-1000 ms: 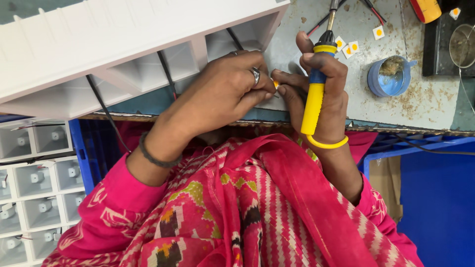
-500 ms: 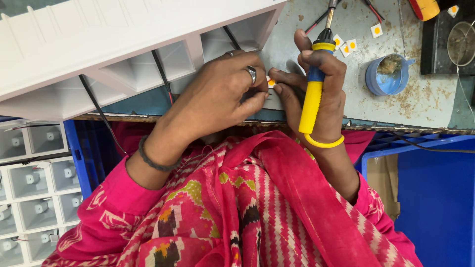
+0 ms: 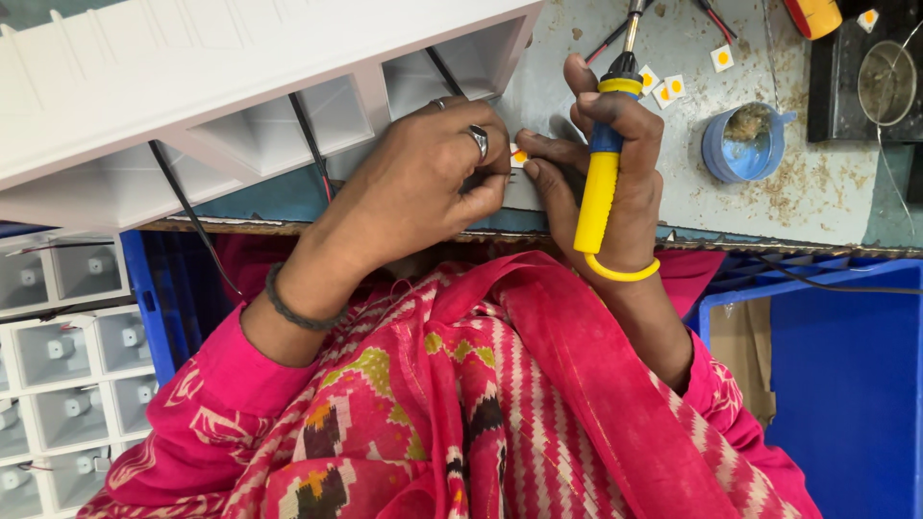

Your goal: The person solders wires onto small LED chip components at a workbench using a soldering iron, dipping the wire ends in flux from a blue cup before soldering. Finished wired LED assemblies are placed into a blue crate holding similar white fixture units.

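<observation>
Since a moment ago, almost nothing is shifting: both hands are staying bunched at the tabletop [image 3: 827,192] edge, drifting only slightly. I am pinching a small white square chip with a yellow centre [image 3: 519,156] between my left hand [image 3: 433,183] and my right hand [image 3: 601,173], just beside the white moulded housing [image 3: 192,86], whose black wires [image 3: 310,144] are hanging down. My left fingers [image 3: 486,187] are curling closed around the chip's edge. My right fingers are wrapping tightly around the yellow-handled soldering iron [image 3: 598,187], holding it upright, tip pointing away. More chips [image 3: 663,88] and a blue tub [image 3: 745,144] are lying near.
</observation>
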Demonstrator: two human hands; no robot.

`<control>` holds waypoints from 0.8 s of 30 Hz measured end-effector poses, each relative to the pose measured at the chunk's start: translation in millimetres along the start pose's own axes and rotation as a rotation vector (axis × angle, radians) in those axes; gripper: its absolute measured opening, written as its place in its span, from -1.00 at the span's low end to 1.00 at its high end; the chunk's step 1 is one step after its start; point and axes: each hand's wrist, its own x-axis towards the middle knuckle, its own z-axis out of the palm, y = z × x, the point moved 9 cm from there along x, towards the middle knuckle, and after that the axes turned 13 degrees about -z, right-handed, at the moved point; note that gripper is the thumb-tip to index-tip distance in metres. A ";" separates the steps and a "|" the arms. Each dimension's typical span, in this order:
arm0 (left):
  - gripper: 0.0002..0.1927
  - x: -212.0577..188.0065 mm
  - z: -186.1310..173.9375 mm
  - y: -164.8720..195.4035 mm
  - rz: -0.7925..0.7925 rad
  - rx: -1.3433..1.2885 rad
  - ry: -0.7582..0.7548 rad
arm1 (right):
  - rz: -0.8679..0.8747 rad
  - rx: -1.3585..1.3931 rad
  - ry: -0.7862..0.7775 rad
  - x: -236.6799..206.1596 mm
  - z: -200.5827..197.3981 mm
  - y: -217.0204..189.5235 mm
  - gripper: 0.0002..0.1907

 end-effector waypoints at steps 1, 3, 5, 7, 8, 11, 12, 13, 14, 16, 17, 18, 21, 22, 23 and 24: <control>-0.88 -0.3 -0.8 0.9 0.007 -0.003 0.008 | 0.000 0.007 0.003 0.2 0.2 0.4 -0.37; -0.88 -0.1 -0.3 2.4 0.016 0.011 0.020 | -0.001 0.017 0.010 0.6 0.6 1.0 -0.37; -0.88 -0.7 0.4 3.3 0.020 0.020 0.032 | -0.008 -0.008 0.009 0.7 0.3 0.6 -0.36; -0.88 -1.1 0.6 3.8 0.024 0.027 0.042 | -0.015 -0.050 0.005 0.8 -0.4 -0.4 -0.35; -0.88 -1.5 0.2 4.0 0.025 0.029 0.044 | -0.016 -0.061 0.003 0.9 -0.5 -0.7 -0.35; -0.86 -0.5 -2.4 6.1 0.036 0.037 0.055 | -0.023 -0.064 0.006 2.7 0.2 -0.7 -0.35; -0.85 -0.6 -2.6 7.3 0.038 0.035 0.062 | -0.031 -0.078 0.005 3.2 0.9 -1.2 -0.35; -0.85 -0.8 -2.9 8.1 0.039 0.032 0.068 | -0.037 -0.093 0.003 3.6 1.2 -1.5 -0.34; -0.85 -1.1 -2.4 8.6 0.038 0.046 0.067 | -0.037 -0.080 0.007 4.0 1.4 -1.0 -0.34; -0.85 -1.9 -1.4 8.8 0.033 0.074 0.064 | -0.033 -0.052 0.012 3.8 2.2 0.0 -0.32; -0.86 -1.8 -1.3 8.1 0.027 0.091 0.067 | -0.036 -0.053 0.013 3.5 2.3 -0.1 -0.33; -0.86 -1.8 -1.1 7.5 0.020 0.107 0.069 | -0.038 -0.053 0.013 3.1 2.4 -0.2 -0.33; -0.87 -2.1 0.3 7.2 0.010 0.174 0.077 | -0.043 -0.055 0.013 2.1 3.1 -0.5 -0.33; -0.87 -2.3 0.8 7.5 0.008 0.199 0.080 | -0.044 -0.056 0.013 2.0 3.4 -0.6 -0.33; -0.87 -2.6 1.1 7.9 0.010 0.211 0.081 | -0.052 -0.063 0.009 2.2 3.6 -1.4 -0.33; -0.87 -2.9 1.3 8.3 0.011 0.223 0.082 | -0.060 -0.070 0.006 2.5 3.6 -2.3 -0.34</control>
